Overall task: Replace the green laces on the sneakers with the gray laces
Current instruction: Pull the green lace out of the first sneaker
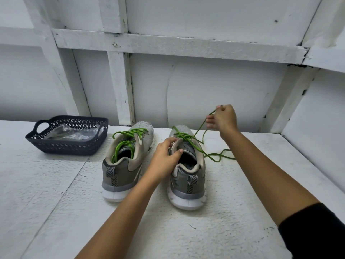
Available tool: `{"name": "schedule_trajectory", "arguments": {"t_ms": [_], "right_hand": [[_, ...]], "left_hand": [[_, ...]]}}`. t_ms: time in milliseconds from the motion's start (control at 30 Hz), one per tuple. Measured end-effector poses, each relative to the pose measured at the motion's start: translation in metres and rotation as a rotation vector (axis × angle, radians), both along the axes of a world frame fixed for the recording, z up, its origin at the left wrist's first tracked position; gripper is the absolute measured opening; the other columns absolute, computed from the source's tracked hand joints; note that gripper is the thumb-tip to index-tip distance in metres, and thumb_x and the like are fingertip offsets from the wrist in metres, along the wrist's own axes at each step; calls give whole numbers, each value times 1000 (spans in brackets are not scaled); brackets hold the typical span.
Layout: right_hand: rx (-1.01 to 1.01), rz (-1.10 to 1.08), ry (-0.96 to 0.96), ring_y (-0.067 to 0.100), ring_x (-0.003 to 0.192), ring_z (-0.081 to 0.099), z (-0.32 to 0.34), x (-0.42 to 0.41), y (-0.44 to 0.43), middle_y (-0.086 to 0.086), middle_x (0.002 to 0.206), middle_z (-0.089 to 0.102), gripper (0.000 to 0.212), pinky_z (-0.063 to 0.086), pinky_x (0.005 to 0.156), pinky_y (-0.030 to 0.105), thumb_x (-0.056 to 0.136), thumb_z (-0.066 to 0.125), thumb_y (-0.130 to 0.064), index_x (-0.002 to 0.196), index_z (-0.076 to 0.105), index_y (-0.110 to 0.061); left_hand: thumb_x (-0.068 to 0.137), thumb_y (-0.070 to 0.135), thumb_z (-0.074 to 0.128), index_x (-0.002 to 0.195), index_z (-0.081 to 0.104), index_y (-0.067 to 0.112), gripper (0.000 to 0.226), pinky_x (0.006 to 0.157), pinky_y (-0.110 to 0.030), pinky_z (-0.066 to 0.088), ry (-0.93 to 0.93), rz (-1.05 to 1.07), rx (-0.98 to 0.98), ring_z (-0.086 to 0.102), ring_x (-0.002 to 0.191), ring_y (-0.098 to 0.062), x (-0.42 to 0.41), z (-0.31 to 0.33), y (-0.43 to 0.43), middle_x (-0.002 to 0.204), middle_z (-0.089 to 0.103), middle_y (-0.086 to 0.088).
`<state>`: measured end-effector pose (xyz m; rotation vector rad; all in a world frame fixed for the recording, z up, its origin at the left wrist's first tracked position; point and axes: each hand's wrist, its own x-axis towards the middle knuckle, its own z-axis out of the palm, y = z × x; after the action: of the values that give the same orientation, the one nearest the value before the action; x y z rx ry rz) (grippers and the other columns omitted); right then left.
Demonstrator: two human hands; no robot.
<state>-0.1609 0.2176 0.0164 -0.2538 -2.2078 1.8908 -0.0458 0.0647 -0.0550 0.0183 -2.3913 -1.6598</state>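
Right hand (223, 118) pinches the green lace (200, 127), held taut up and to the right of the right sneaker (186, 176). Left hand (166, 154) grips that sneaker's collar. Its long axis points away from the person. The left sneaker (121, 165), laced, stands just beside it, with the basket (65, 146) farther left.

White textured bench (46, 193) with dark lattice basket (67, 146), left sneaker (119, 176), right sneaker (186, 191) side by side, loose green lace (211, 158).
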Motion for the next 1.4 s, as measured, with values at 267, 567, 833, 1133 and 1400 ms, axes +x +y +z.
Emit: {"name": "schedule_trajectory", "arguments": {"t_ms": [267, 567, 833, 1133, 1400], "right_hand": [[448, 411, -213, 17, 57, 45, -46, 23, -10, 9, 64, 48, 27, 37, 50, 20, 91, 61, -24, 69, 53, -10], [-95, 45, 69, 14, 42, 58, -23, 7, -4, 11, 65, 56, 28, 52, 44, 27, 102, 34, -16, 75, 38, -13], [339, 338, -206, 14, 52, 47, -42, 28, -10, 5, 60, 50, 33, 40, 44, 18, 94, 57, -21, 63, 49, -10], [-143, 14, 51, 18, 54, 62, -9, 19, 2, 12, 67, 57, 29, 55, 52, 27, 98, 49, -12, 70, 44, -7], [239, 246, -29, 17, 74, 61, -42, 66, -3, 1, 75, 62, 29, 51, 66, 32, 94, 53, -34, 76, 54, -12]], "left_hand": [[90, 14, 59, 124, 55, 16, 35, 98, -30, 42, 17, -18, 3, 50, 113, -13, 0, 2, 0, 125, 55, -3], [89, 14, 59, 124, 55, 17, 35, 101, -35, 41, 20, -13, 5, 50, 115, -15, 0, 1, 0, 125, 55, -4], [89, 16, 60, 123, 55, 20, 34, 102, -37, 41, 6, -8, 1, 50, 116, -16, -2, -1, -1, 126, 54, -3], [90, 17, 59, 126, 53, 17, 36, 101, -32, 40, 9, -9, -12, 50, 116, -14, -3, -1, -1, 126, 54, -4], [93, 31, 55, 109, 58, 12, 25, 78, -18, 37, -41, 0, -74, 53, 100, -9, -8, 6, -2, 110, 60, -1]]}}
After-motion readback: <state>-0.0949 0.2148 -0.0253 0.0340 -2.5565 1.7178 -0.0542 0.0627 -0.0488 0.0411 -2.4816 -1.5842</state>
